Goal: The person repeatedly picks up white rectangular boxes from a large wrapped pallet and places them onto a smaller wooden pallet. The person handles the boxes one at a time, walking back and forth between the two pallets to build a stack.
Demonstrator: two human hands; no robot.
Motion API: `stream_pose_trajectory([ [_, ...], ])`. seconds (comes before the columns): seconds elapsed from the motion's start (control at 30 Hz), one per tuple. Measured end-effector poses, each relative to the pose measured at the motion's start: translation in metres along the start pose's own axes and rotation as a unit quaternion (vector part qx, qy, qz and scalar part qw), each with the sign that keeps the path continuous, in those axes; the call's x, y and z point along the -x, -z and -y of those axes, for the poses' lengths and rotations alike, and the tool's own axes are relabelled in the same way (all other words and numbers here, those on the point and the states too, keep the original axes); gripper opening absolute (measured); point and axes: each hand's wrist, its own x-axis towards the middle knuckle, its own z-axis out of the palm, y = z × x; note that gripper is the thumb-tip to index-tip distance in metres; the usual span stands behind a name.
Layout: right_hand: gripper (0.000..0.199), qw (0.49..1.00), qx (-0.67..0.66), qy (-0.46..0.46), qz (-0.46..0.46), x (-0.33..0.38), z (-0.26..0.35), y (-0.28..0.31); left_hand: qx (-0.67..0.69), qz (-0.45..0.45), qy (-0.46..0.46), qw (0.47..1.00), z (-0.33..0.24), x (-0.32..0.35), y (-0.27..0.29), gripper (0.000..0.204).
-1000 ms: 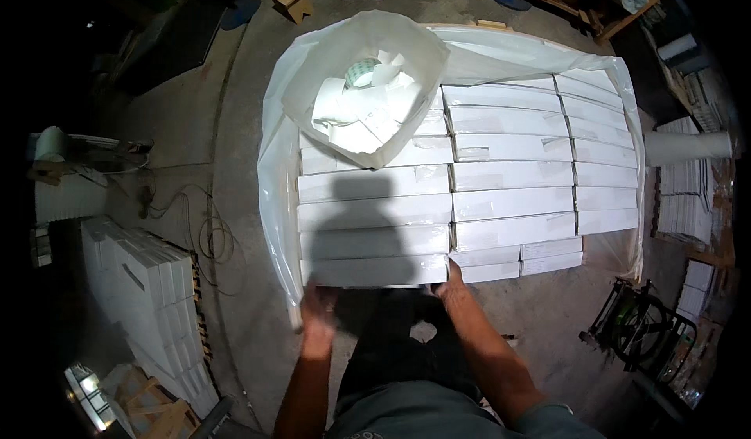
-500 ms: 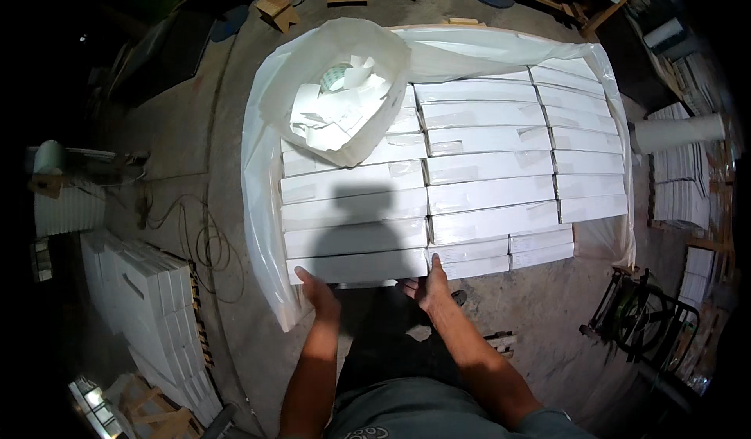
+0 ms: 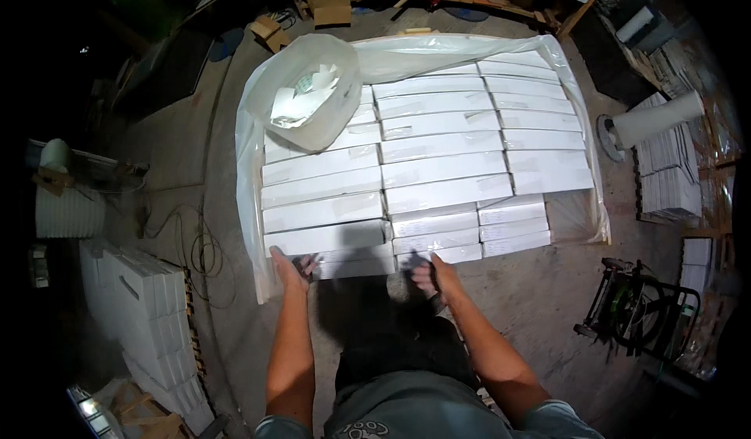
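Observation:
Rows of long white boxes (image 3: 442, 146) lie side by side in three columns, many with clear tape on them. My left hand (image 3: 293, 268) is at the front left corner of the nearest left-column box (image 3: 325, 240), its fingers apart; whether the thumb touches the box I cannot tell. My right hand (image 3: 438, 276) hovers in front of the lower boxes (image 3: 438, 241) of the middle column, its fingers loosely bent and nothing visible in them. On the far left boxes stands a translucent plastic bin (image 3: 336, 122) with white paper scraps (image 3: 301, 103) inside.
White plastic sheeting (image 3: 249, 165) edges the stack. A black wheeled frame (image 3: 637, 306) stands on the right, near a whitish roll (image 3: 657, 120) and stacked white sheets (image 3: 665, 157). More white cartons (image 3: 141, 298) stand at left, beside a coiled cable (image 3: 203, 251) on the floor.
Both hands have come away from the nearest left-column box, which they held by its ends. The right hand has dropped back from it, and the whole view has shifted.

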Motion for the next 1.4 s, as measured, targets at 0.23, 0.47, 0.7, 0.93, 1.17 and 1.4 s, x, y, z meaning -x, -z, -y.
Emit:
stream_pose_trajectory([
  [0.23,0.035,0.953,-0.034,-0.02,-0.302,0.076,-0.171,0.285,-0.116,0.03,0.051,0.991,0.11,0.045,0.025,0.052],
  [0.47,0.034,0.922,-0.126,-0.088,-0.355,0.199,-0.322,0.367,-0.466,0.126,0.044,0.874,0.188,0.119,-0.007,0.042],
  [0.7,0.035,0.831,-0.446,-0.054,-0.327,0.246,-0.48,0.277,-0.655,0.328,0.018,0.681,0.244,0.104,-0.054,0.044],
  [0.93,0.051,0.778,-0.475,-0.121,-0.393,0.33,-0.512,0.103,-0.725,0.419,0.0,0.547,0.284,0.11,-0.111,0.045],
  [1.17,0.051,0.667,-0.595,-0.114,-0.433,0.368,-0.593,-0.002,-0.753,0.506,0.0,0.421,0.36,0.173,-0.12,0.041],
  [1.4,0.05,0.578,-0.678,-0.102,-0.443,0.405,-0.684,-0.054,-0.762,0.549,0.027,0.343,0.469,0.298,-0.055,0.051],
])
